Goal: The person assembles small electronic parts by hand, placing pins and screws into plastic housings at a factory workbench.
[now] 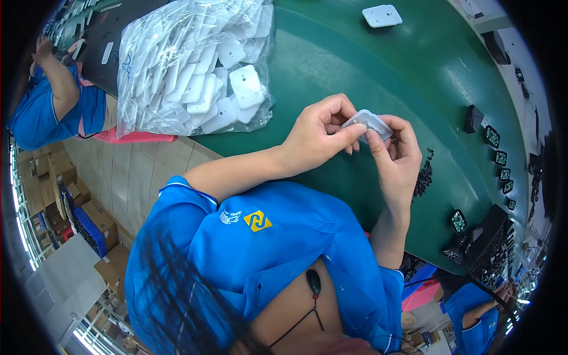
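Note:
Between both hands, above the green table, is a small white plastic cover [368,119] with rounded corners, tilted so its hollow side shows. My left hand [327,130] grips its left edge, the thumb pressing on the inside. My right hand [397,151] pinches the other side, thumb also against the inside. Whether a smaller part sits under the thumbs, I cannot tell. A clear plastic bag [177,71] full of similar white covers lies left of my hands. One more white cover [382,16] rests alone at the far side of the table.
Small black parts [423,177] lie heaped right of my right hand. Black housings with green circuit boards [492,136] line the table's right side, near a black bin [488,239]. Co-workers in blue sit at left [50,100] and lower right [473,316]. Cardboard boxes [97,222] stand behind.

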The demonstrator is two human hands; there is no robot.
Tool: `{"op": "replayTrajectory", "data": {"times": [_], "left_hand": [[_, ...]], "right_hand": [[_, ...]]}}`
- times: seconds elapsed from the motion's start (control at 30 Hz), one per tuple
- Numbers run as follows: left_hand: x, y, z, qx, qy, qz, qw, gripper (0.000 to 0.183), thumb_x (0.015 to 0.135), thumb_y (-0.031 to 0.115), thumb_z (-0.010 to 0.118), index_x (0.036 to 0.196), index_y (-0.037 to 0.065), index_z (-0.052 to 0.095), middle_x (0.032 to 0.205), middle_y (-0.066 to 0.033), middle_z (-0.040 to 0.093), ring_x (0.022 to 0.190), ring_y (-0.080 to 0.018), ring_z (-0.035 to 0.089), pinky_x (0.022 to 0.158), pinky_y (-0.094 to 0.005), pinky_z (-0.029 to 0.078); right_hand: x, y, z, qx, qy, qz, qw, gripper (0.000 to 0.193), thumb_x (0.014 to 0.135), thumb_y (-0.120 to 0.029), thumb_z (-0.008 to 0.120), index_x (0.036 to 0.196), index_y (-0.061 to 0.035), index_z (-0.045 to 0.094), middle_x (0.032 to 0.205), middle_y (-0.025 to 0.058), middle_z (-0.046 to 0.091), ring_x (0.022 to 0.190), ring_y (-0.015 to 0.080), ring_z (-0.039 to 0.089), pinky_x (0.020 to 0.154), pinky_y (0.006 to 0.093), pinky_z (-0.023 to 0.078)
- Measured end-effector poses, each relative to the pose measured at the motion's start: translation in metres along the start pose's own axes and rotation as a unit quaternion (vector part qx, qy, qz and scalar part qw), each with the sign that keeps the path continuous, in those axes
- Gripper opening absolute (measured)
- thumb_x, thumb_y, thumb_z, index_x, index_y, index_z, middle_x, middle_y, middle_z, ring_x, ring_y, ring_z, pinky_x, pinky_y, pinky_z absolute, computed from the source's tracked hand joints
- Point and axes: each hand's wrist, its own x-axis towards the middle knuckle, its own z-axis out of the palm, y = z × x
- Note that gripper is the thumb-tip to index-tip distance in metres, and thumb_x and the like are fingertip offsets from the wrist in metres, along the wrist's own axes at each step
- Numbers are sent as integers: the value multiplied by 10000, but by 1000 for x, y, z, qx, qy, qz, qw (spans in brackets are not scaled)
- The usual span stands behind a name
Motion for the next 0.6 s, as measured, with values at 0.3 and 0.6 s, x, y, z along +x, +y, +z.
{"op": "replayTrajectory", "data": {"times": [0.3, 0.6], "left_hand": [[5, 5, -4, -40, -46, -80, 995, 247, 977, 120, 488, 1146, -58, 521, 938, -147, 636, 799, -175, 655, 712, -273, 543], [58, 5, -22, 326, 44, -19, 944, 60, 933, 39, 495, 978, 2, 510, 730, -112, 605, 577, -175, 593, 534, -279, 463]], "right_hand": [[8, 4, -14, -11, -48, 28, 998, 162, 829, -76, 693, 940, -11, 594, 787, -22, 586, 657, 9, 467, 549, 176, 358], [75, 19, -82, -307, 80, -206, 926, 312, 833, -166, 662, 1119, -56, 602, 1005, 86, 611, 879, 215, 579, 776, 317, 455]]}}
